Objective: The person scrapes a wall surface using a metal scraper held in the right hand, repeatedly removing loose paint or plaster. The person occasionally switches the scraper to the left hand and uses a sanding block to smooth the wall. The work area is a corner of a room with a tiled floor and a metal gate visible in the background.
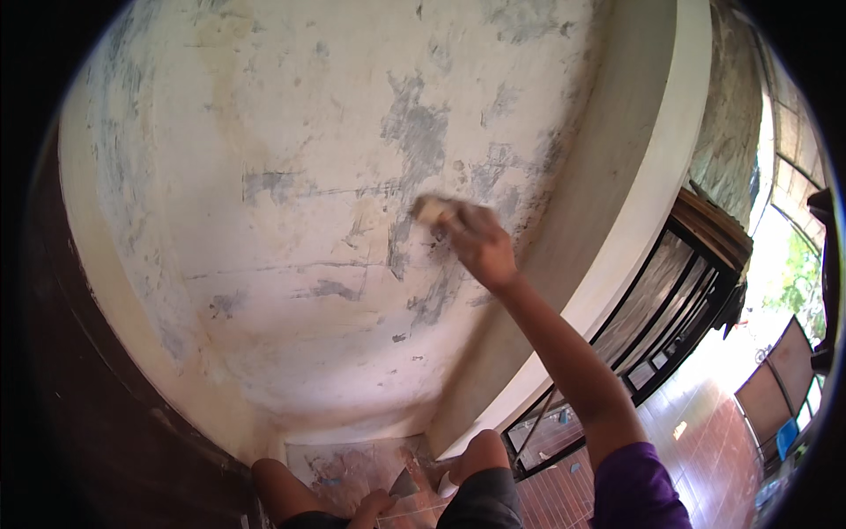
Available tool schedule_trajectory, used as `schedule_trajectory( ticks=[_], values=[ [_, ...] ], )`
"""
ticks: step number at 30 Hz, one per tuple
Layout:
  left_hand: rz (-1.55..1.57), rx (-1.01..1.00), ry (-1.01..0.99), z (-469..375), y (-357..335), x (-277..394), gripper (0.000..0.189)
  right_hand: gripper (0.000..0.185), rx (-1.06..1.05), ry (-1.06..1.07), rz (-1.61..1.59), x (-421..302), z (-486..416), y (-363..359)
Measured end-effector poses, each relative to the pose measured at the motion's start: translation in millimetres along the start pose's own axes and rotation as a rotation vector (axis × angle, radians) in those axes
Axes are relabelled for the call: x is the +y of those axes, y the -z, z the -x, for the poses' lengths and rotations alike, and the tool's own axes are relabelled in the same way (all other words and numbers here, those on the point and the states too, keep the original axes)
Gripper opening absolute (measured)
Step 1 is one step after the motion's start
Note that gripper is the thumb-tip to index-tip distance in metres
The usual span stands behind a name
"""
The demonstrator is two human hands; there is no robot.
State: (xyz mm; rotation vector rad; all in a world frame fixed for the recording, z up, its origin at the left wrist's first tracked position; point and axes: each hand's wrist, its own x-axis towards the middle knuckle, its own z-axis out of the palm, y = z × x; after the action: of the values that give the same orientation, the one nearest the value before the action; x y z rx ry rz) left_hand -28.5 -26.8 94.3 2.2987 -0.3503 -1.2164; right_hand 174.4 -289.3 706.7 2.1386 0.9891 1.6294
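My right hand (482,244) is raised against the white patched wall (317,231). Its fingers close around a small pale tool (433,211), a block or short brush, too blurred to tell which. Grey patches and scuffs cover the wall around it. Low at the bottom, my left hand (375,505) rests between my knees with its fingers curled. A grey flat piece (402,484), perhaps a scraper blade, shows beside those fingers; whether the hand grips it is unclear.
A protruding cream pillar (621,192) borders the wall on the right. Beyond it stand a black metal-framed grille (661,291) and a shiny reddish tiled floor (687,423). A dark brown surface (73,370) lies at the left. Stained flooring (344,463) meets the wall below.
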Motion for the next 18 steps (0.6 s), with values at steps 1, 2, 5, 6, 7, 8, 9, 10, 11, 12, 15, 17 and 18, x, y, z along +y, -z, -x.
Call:
schedule_trajectory(
  ticks=[1, 2, 5, 6, 7, 8, 9, 10, 11, 12, 15, 17, 18],
  values=[
    [0.012, 0.017, -0.032, -1, -1, -1, 0.058, 0.041, 0.033, -0.072, -0.02, 0, 0, -1],
    [0.058, 0.03, -0.075, -1, -2, -1, 0.056, 0.041, 0.04, -0.091, -0.026, 1, -1, -4],
    [0.145, 0.144, -0.207, 7, 0, 2, 0.051, 0.035, 0.248, -0.555, 0.024, 6, -10, -6],
    [0.102, 0.156, -0.151, 12, 4, 6, 0.049, 0.037, 0.291, -0.534, 0.115, 6, -13, -7],
    [0.053, 0.17, -0.144, 19, 10, 12, 0.048, 0.04, 0.32, -0.601, 0.185, 5, -16, -7],
    [0.196, 0.196, -0.056, 29, 20, 16, 0.05, 0.04, 0.298, -0.453, 0.102, 4, -18, -6],
    [0.329, 0.227, -0.023, 41, 33, 21, 0.052, 0.04, 0.23, -0.353, 0.011, 3, -20, -5],
    [0.483, 0.252, 0.032, 56, 45, 26, 0.054, 0.04, 0.194, -0.165, -0.071, 4, -22, -4],
    [0.603, 0.285, 0.018, 73, 57, 31, 0.052, 0.039, 0.172, -0.299, -0.063, 4, -22, -2],
    [0.742, 0.311, 0.026, 91, 73, 33, 0.051, 0.038, 0.184, -0.348, -0.046, 6, -24, -1],
    [1.049, 0.341, -0.159, 160, 108, 26, 0.04, 0.035, 0.274, -0.439, 0.09, 13, -27, 3],
    [1.273, 0.332, -0.181, 208, 114, 20, 0.034, 0.034, 0.227, -0.34, 0.061, 14, -27, 4],
    [1.393, 0.313, -0.221, 231, 117, 16, 0.032, 0.033, 0.146, -0.128, -0.073, 17, -28, 4]
  ],
)
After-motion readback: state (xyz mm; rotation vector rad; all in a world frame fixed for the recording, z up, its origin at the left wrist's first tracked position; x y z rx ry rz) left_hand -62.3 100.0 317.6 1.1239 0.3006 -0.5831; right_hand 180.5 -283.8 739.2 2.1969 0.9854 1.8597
